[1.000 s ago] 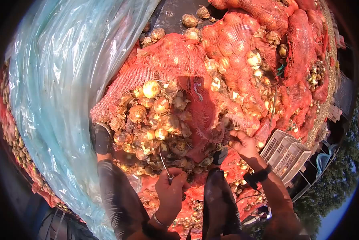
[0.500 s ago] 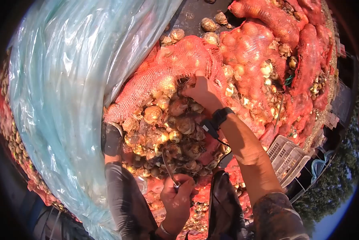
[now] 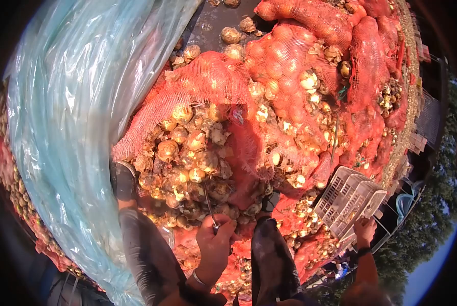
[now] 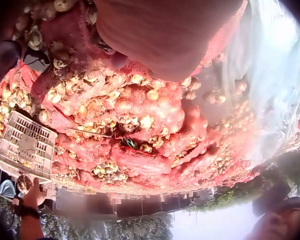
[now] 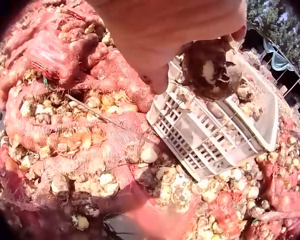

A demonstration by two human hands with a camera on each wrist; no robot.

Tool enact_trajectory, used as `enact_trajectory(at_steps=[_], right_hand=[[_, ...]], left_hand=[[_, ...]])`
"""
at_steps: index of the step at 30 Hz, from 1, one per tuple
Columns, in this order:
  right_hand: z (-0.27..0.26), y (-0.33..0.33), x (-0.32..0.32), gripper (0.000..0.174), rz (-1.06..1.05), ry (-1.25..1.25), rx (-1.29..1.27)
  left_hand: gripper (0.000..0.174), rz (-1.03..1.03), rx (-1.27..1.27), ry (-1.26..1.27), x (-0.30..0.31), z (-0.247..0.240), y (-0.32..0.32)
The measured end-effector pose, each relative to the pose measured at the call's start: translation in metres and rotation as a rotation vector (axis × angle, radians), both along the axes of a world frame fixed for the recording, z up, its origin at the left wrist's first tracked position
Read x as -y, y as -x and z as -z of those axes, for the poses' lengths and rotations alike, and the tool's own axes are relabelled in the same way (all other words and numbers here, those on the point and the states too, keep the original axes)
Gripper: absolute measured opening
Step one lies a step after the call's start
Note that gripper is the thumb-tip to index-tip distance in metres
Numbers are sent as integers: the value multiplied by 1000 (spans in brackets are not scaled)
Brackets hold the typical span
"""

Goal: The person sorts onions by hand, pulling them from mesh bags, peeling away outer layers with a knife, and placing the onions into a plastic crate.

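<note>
My left hand grips a small curved-blade knife, its tip overlapping the near side of an onion heap. The heap spills from the mouth of a red mesh sack. Out at the far right, my right hand is beside a pale plastic crate. In the right wrist view the fingers of that hand hold a dark, brown-skinned onion over the crate's rim. Other onions lie inside the crate.
Blue-tinted plastic sheeting covers the left side. More filled red mesh sacks and loose onions lie beyond the heap. A thin rod leans over the sacks. My legs frame the near side.
My right hand reached into the onion heap half a second ago. Now it is out right at the crate with an onion. The left hand keeps its grip on the knife.
</note>
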State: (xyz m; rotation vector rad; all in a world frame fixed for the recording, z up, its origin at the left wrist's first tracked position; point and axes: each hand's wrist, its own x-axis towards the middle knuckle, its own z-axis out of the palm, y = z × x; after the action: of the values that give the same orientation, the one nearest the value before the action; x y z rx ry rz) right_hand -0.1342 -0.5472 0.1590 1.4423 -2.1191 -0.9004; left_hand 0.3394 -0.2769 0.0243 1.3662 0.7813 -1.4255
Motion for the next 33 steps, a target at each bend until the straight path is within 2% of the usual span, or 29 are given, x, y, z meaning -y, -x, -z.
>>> enact_trajectory(at_steps=[1,3,4,5,7,8,9,10,12,14,17,18,20,21,23,25,27,29,31,33], right_hand=[[0,-23,-1,74,-181,-29,-27],[46,-28,-1,59,-533,-203,338],[77,-103,-14,46,-396,-331,728],[116,-156,-27,39,-350,-510,853],[204,-265,-67,34,-571,-813,1233],[232,-333,-70,35,-957,-973,1215],[263,-383,-78,43,-1064,-1036,1215],[301,-418,-87,39,-1178,-949,1200],[362,-465,-80,36,-1335,-856,940],[398,-490,-62,35,-1421,-894,428],[451,-492,-40,34,-1467,-1007,324],[445,-500,-40,34,-1457,-1009,316],[430,-524,-42,36,-1236,-1231,106],[420,-528,-40,36,-1237,-1226,107],[390,-523,-35,50,-1167,-1346,81],[345,-518,-23,62,-985,-1388,356],[316,-472,-36,65,-1000,-1278,604],[287,-426,-49,72,-663,-1480,783],[262,-359,-64,77,-430,-1343,965],[206,-309,-67,77,-9,-1147,1184]], left_hand=[[9,1,6,1,1,3,2],[9,-10,35,-13,-2,4,7],[9,-6,33,-19,-3,5,6],[9,-9,41,-18,-3,5,3],[9,-14,53,-17,-6,6,-7],[10,-39,41,-25,-8,8,-13],[11,-64,27,-35,-12,9,-19],[11,-57,33,-45,-18,10,-23],[11,-99,23,-62,-28,15,-24],[10,-148,-13,-80,-39,17,-29],[10,-174,-116,-218,-36,10,-41],[9,-198,-123,-207,-39,12,-38],[9,-174,-115,-193,-40,11,-34],[9,-159,-100,-176,-38,11,-34],[9,-122,-113,-156,-40,10,-34],[9,-96,-121,-128,-34,11,-30],[6,-80,-12,-86,-27,7,-26],[7,-62,-7,-70,-21,4,-26],[8,-29,-18,-63,-21,0,-25],[11,-52,55,-8,-15,3,-19]])
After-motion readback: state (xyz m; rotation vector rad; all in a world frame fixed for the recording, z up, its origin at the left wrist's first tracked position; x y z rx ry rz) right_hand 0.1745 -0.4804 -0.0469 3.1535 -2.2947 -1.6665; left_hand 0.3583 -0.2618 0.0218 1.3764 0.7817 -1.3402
